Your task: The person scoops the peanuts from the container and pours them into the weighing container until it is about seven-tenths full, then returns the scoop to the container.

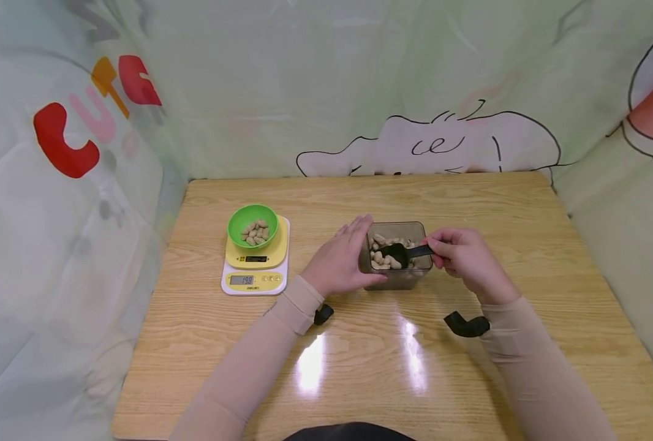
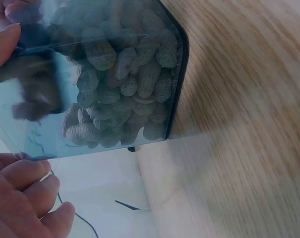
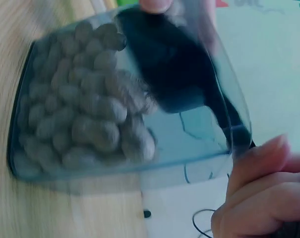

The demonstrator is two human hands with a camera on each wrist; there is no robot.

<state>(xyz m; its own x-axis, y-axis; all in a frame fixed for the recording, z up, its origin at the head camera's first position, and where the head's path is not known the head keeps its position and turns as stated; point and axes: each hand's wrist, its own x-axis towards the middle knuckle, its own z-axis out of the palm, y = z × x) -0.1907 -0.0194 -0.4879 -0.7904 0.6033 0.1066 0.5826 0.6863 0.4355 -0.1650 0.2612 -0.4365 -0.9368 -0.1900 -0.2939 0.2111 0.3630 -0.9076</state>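
Observation:
A see-through grey plastic box [image 1: 395, 282] holding unshelled peanuts [image 1: 383, 261] stands on the wooden table. My left hand [image 1: 340, 260] grips its left side, thumb along the front wall and fingers toward the back. With thumb and fingers, my right hand [image 1: 467, 260] pinches the handle of a black scoop [image 1: 419, 251] at the box's right rim. The scoop's head is inside the box, among the upper peanuts in the head view. Through the wall in the right wrist view, the scoop [image 3: 174, 74] appears tilted beside the peanut heap [image 3: 75, 109].
Left of the box, a yellow and white kitchen scale [image 1: 256, 278] carries a green bowl [image 1: 238, 229] with several peanuts in it. The scale's display is lit with digits. Black straps [image 1: 467, 326] stick out at the wrists. A printed curtain [image 1: 326, 92] hangs behind the table.

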